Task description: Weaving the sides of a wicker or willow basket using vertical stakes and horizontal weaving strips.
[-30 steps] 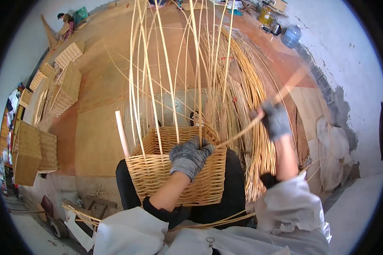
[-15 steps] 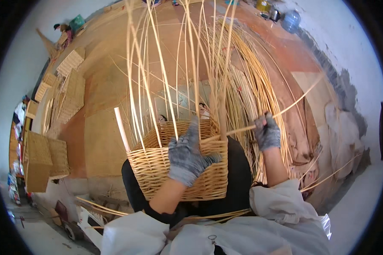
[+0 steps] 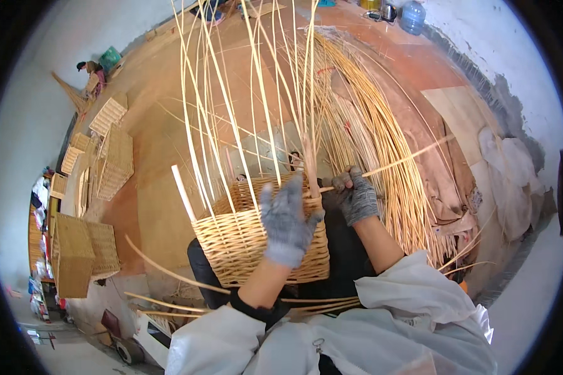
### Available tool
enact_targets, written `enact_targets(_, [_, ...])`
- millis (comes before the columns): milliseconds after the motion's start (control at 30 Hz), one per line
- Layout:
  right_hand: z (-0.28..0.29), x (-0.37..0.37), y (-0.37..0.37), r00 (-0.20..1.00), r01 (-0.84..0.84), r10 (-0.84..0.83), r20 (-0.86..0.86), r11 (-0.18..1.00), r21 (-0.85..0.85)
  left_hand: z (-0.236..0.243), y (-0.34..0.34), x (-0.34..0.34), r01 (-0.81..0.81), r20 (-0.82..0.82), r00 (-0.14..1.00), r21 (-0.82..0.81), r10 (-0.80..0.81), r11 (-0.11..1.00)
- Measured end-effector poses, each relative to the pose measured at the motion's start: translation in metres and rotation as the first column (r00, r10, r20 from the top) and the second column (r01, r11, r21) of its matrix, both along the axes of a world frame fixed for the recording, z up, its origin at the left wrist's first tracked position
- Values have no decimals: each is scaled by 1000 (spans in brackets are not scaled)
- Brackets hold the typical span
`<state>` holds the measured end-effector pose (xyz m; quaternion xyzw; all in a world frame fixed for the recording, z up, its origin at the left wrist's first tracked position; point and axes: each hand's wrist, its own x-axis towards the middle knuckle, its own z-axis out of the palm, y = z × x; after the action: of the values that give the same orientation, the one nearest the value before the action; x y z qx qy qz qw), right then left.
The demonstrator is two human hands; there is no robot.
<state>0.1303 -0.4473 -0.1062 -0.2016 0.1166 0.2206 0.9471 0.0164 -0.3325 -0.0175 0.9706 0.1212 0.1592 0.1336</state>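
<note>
On my lap stands a half-woven wicker basket [image 3: 231, 242], square-cornered, with tall thin uprights [image 3: 228, 103] rising from its rim and a thick peeled corner stick [image 3: 182, 193] at its left. My left hand [image 3: 288, 224], in a grey glove, lies against the front wall near the right corner, its fingers stretched up and thumb apart. Just right of the thick right corner post [image 3: 310, 165], my right hand [image 3: 358, 199], gloved with bare fingertips, grips a willow rod [image 3: 410, 157]. One end of this rod meets the basket's corner; the other points up and right.
A long bundle of willow rods [image 3: 388, 169] lies on the floor at the right. Loose rods [image 3: 169, 269] cross near my lap. Finished baskets [image 3: 75, 256] stand along the left side. Another person [image 3: 94, 78] is far left; a blue water bottle [image 3: 413, 17] stands far right.
My right hand has moved left with the rod, close to the basket's corner. My left hand's fingers have come away from the upright. The view has shifted slightly.
</note>
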Motion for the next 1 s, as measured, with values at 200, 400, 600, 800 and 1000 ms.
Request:
enact_targets(200, [20, -15, -21, 976, -151, 160, 149, 986, -71, 4, 18, 29, -85, -353, 933, -397, -67, 914])
enact_targets(400, [53, -84, -14, 710, 248, 266, 652, 772, -585, 1, 24, 23, -103, -376, 924, -409, -64, 907])
enact_targets(600, [96, -74, -50, 90, 682, 914, 396, 233, -693, 2, 22, 25, -112, -371, 927, -415, -55, 903])
enact_targets(800, [154, -22, -32, -108, 802, 889, 444, 342, -489, 25, -53, -3, 193, 223, 960, -92, -169, 977])
enact_targets(1000, [129, 23, 83, 215, -129, 977, -8, 20, -991, 41, -67, -4, 580, 213, 812, -176, -544, 796])
